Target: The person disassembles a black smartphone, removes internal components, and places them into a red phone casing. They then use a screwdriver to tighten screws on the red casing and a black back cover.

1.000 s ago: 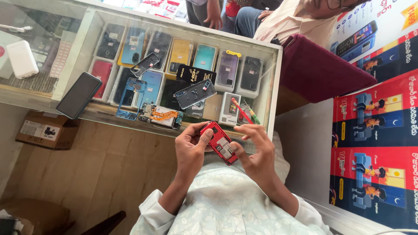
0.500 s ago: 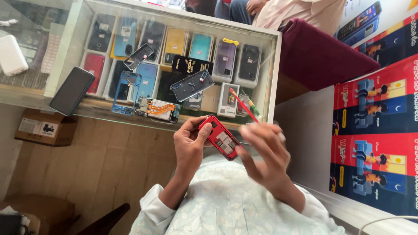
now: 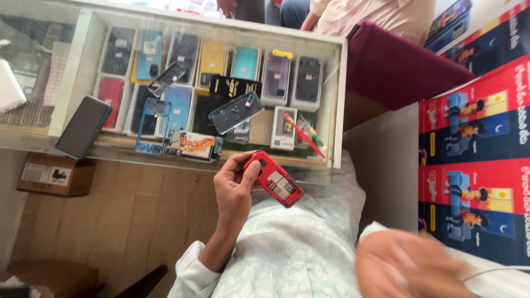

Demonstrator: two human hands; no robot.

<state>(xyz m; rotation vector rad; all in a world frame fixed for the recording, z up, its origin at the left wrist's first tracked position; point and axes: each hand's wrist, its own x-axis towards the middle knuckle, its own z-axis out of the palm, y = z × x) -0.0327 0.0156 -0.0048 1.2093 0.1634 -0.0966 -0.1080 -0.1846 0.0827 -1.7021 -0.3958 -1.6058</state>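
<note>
The red phone [image 3: 274,178], with its back cover off and its inner frame showing, is sitting tilted in the air just in front of the glass counter [image 3: 337,110], over the person's pale patterned shirt [image 3: 292,248]. The left hand [image 3: 234,190] is gripping it by its upper-left end: the thumb is pressing on the open face near the top corner while the other fingers are curling behind the body, so most of the phone is sticking out to the right, clear of the fingers. The right hand [image 3: 411,270] is hanging low at the right edge of the view, well apart from the phone and blurred; whether its fingers are spread or closed cannot be told.

On the counter top, just beyond the phone, a red-handled screwdriver [image 3: 303,136] is lying slanted, with a phone circuit board with an orange flex cable [image 3: 194,145] to its left, beside a blue phone frame [image 3: 148,126]. A grey back cover [image 3: 236,112] is resting at an angle above them, and a dark phone [image 3: 84,127] is lying face down near the counter's left side. Under the glass, rows of coloured phone cases [image 3: 212,60] are lining the shelf. A maroon stool [image 3: 397,69] is standing beyond the counter's right end.
</note>
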